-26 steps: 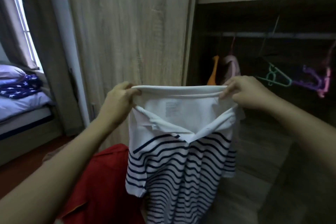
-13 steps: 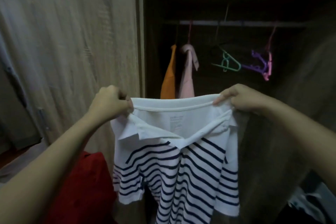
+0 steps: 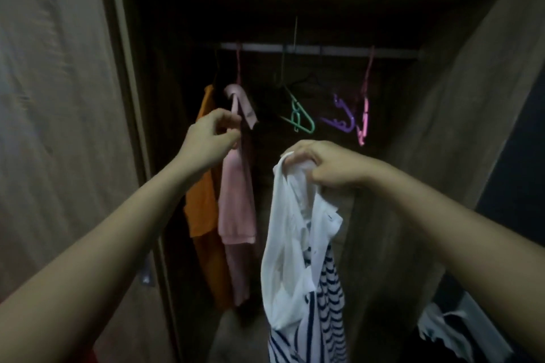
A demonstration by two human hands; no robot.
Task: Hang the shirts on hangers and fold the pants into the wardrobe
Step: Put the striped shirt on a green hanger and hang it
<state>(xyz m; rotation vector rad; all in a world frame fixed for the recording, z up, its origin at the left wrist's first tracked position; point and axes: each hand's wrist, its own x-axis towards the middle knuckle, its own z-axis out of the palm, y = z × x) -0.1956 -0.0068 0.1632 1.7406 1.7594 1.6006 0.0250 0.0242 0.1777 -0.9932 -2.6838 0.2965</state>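
Matt wood-grain wardrobe [image 3: 59,97], soft cloth striped shirt [image 3: 298,244], glossy plastic hangers [image 3: 300,118], metal rail [image 3: 324,50]

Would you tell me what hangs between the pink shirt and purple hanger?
In the head view, a green hanger, with a dark hanger faint above it.

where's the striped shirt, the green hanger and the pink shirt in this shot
striped shirt [image 3: 290,230], head view, on the white cloth above the stripes
green hanger [image 3: 295,116], head view, on its lower inner loop
pink shirt [image 3: 236,203], head view, on the middle of its body
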